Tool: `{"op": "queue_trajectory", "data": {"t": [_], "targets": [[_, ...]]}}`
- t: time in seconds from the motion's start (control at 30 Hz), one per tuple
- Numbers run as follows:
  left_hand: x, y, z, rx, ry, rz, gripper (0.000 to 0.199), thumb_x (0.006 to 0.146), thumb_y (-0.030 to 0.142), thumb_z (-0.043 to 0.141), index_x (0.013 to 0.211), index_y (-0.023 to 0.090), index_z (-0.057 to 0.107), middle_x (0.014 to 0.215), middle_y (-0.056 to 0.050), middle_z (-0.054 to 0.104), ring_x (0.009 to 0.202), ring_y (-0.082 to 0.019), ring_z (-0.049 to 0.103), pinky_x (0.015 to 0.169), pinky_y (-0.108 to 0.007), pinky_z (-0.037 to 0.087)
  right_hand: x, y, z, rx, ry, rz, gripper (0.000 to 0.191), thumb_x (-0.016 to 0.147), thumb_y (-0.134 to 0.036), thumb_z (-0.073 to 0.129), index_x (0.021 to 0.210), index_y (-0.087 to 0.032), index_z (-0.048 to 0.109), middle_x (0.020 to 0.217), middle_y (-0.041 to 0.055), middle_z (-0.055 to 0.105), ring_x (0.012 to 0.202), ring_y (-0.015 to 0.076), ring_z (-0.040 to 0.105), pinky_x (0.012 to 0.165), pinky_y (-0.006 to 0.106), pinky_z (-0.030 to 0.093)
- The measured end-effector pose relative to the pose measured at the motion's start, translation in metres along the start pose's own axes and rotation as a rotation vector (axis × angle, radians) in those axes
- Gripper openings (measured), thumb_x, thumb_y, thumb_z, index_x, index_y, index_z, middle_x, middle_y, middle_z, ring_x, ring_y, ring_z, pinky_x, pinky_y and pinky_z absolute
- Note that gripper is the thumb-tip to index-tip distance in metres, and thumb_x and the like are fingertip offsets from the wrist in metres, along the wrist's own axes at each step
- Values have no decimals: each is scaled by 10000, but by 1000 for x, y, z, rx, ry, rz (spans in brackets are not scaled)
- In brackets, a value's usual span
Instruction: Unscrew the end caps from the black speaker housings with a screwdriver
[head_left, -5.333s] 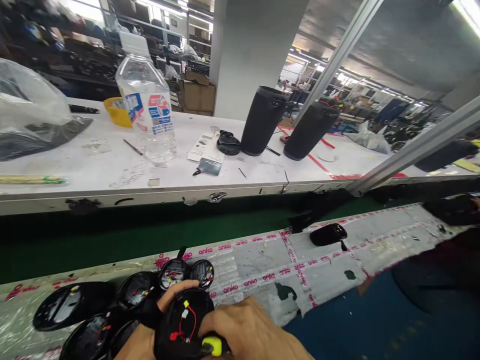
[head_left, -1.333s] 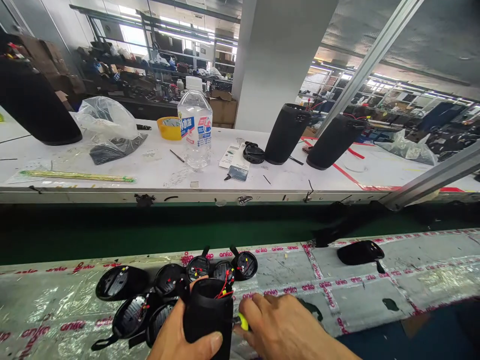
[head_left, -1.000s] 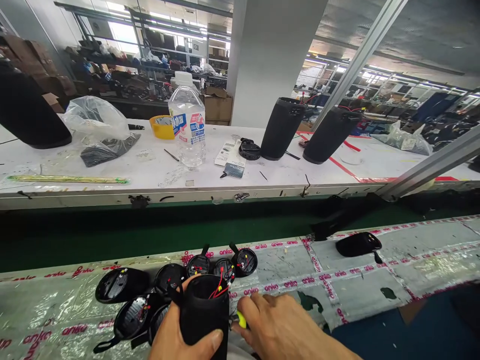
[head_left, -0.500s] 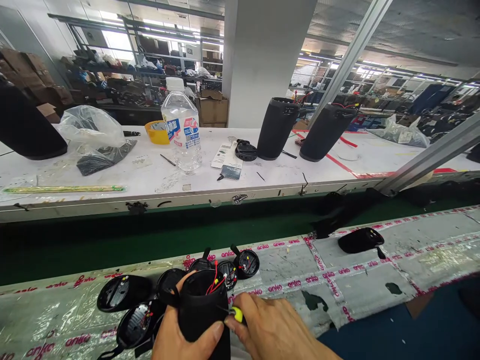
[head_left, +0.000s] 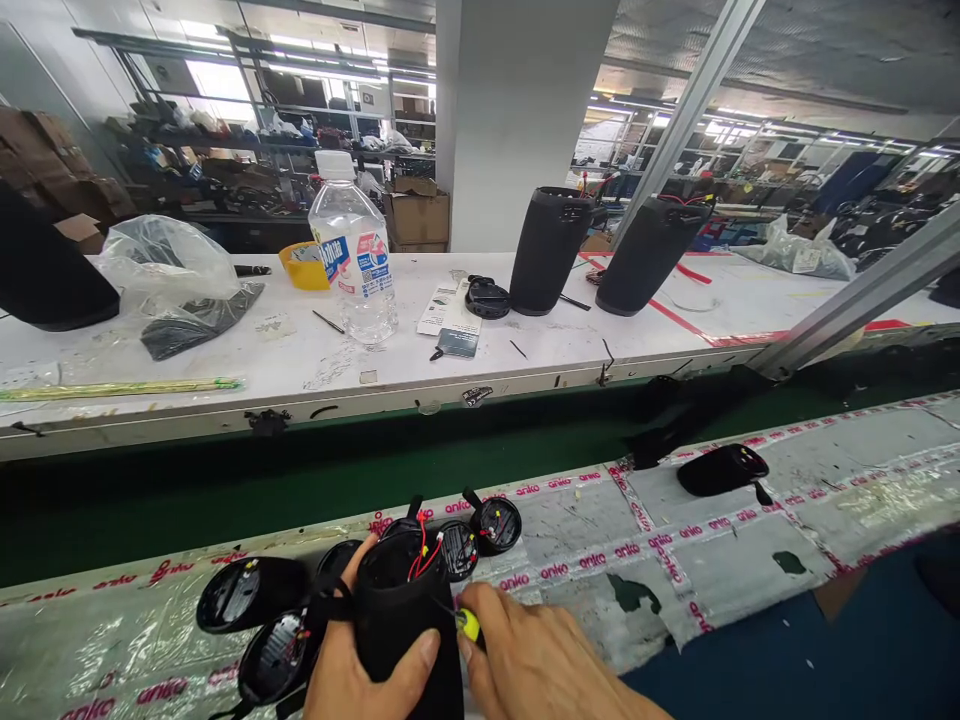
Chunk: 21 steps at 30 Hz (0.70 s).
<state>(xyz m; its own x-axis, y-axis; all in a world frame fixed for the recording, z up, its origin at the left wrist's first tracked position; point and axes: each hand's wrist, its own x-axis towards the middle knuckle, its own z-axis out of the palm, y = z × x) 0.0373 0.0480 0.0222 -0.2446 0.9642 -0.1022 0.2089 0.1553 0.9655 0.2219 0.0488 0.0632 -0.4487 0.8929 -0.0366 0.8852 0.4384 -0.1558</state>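
Observation:
A black fabric-covered cylinder (head_left: 409, 640) stands upright at the bottom centre, its open top showing red wires (head_left: 424, 556) with small connectors. Wrapped round its left side is my left hand (head_left: 367, 665), the thumb across the front. My right hand (head_left: 532, 650) pinches a small tool with a yellow-green handle (head_left: 469, 624); the tool's thin dark shaft meets the cylinder's upper right side. The tip is too small to make out. A black strap (head_left: 330, 603) hangs at the cylinder's left rim, near my left fingers.
Several black cylinders lie around, one (head_left: 255, 592) at left and one (head_left: 720, 470) at right on the taped covering (head_left: 555, 530). Behind, a white bench (head_left: 420, 370) holds a bottle (head_left: 352, 260), yellow tape (head_left: 304, 266), plastic bags and two upright cylinders. A metal post (head_left: 675, 120) slants at right.
The view has shifted slightly. The cylinder leans a little differently in my left hand, and the tool in my right hand sits slightly further left and higher against its side.

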Motion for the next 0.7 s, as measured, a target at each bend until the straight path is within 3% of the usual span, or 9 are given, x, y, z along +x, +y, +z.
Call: {"op": "queue_trajectory", "data": {"t": [0.13,0.33,0.47,0.7], "targets": [[5,-2,-2,44,9,58,860,669,511,751,1446,213,536,1459,-122,627,1376,-415,562,1206,-577,390,3,-4,5,-81,-46,-13,234,915,-222,674,1085,-226,513,816,-13,758,552,254,731,405,378,274],[7,3,-4,220,57,189,659,693,460,674,1287,181,618,1301,-134,688,1246,-401,636,1123,-550,465,3,-10,14,-133,0,-40,231,916,-248,685,1014,-229,478,732,-22,723,470,231,688,386,371,231],[3,4,-2,295,78,247,549,699,411,651,1215,223,647,1261,-112,690,1188,-391,658,1075,-537,499,1,-16,26,-146,44,-19,257,906,-274,697,988,-236,457,718,-6,724,451,247,679,376,364,246],[4,5,-6,279,143,123,701,684,501,661,1309,199,572,1264,-157,672,1188,-435,661,1030,-610,514,7,-27,28,-49,124,30,228,960,-281,657,1022,-240,441,705,-6,714,451,241,670,387,321,317]]}}
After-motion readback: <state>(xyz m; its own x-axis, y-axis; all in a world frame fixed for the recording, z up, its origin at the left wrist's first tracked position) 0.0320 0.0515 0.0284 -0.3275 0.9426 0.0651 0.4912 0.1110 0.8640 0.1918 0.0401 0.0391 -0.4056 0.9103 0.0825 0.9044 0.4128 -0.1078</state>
